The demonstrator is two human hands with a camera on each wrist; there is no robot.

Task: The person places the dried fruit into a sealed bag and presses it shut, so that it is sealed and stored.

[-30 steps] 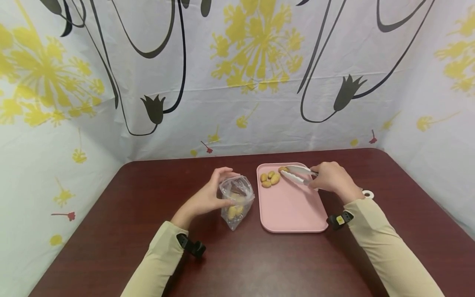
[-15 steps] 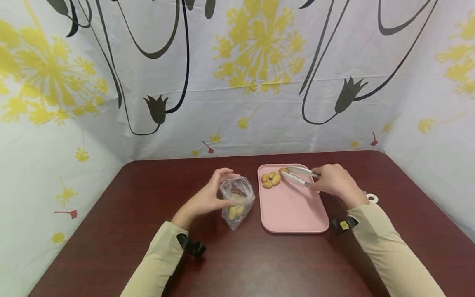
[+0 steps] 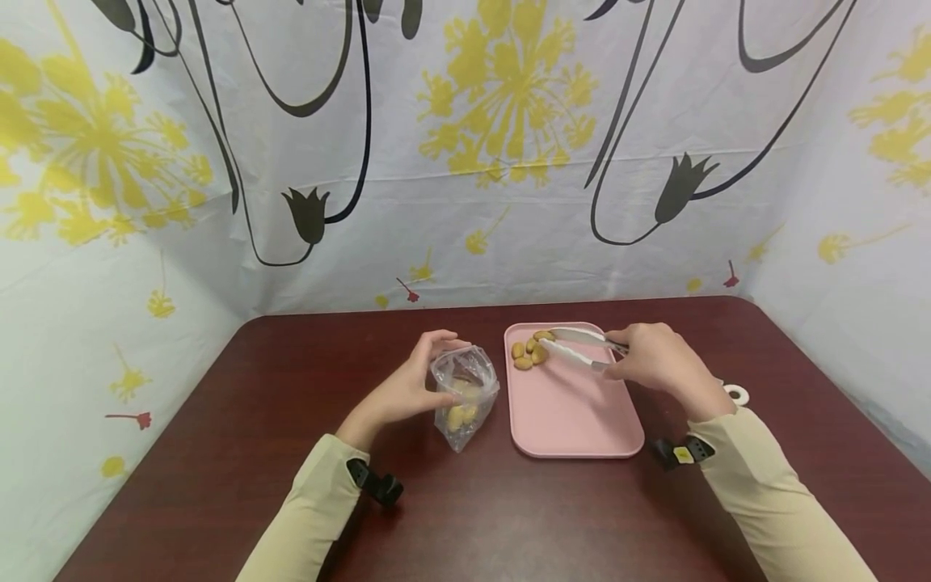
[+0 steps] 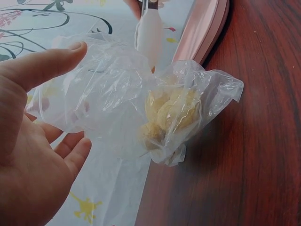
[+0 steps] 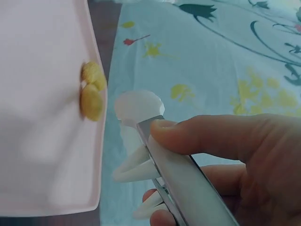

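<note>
My left hand holds a clear plastic bag between thumb and fingers, its mouth facing up. Inside lie several yellowish oval pieces, creased plastic partly covering them. My right hand grips metal tongs with white tips, thumb on one arm and fingers round the other, as the right wrist view shows. The tongs' tips stand apart, right at a cluster of small yellow-brown oval pieces in the far left corner of a pink tray. The thumb presses the metal arm.
Both hands work over a dark red-brown table. A white ring shows behind the right wrist, in line with the tongs. White patterned cloth hangs behind the table and at both sides.
The tongs have shifted a little left, and the oval piece at their tips now sits closer to the others. The white ring has moved right and nearer. My left hand and the bag look unchanged.
</note>
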